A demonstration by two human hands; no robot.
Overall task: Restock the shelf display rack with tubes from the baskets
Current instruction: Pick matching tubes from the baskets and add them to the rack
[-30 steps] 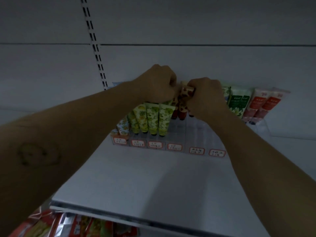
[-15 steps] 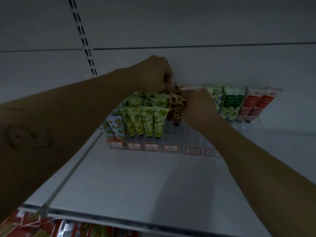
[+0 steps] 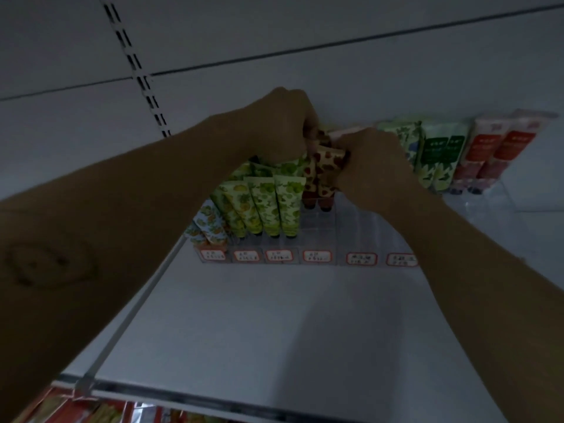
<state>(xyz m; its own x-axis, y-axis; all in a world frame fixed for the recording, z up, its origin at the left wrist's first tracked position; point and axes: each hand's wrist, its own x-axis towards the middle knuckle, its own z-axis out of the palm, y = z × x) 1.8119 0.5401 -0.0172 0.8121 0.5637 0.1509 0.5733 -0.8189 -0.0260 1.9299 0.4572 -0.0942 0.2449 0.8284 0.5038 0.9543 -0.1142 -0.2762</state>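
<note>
The strawberry-print tubes [image 3: 324,170] stand at frame centre in the clear rack [image 3: 351,230], just right of the green tubes [image 3: 268,206]. Left hand [image 3: 279,125] fingers curl round their tops. Right hand [image 3: 374,166] fingers pinch one. The rack stands on a white shelf [image 3: 274,331].

Red-bordered price labels [image 3: 317,256] along the clear rack [image 3: 360,221] front, their dark print too blurred to read.
</note>
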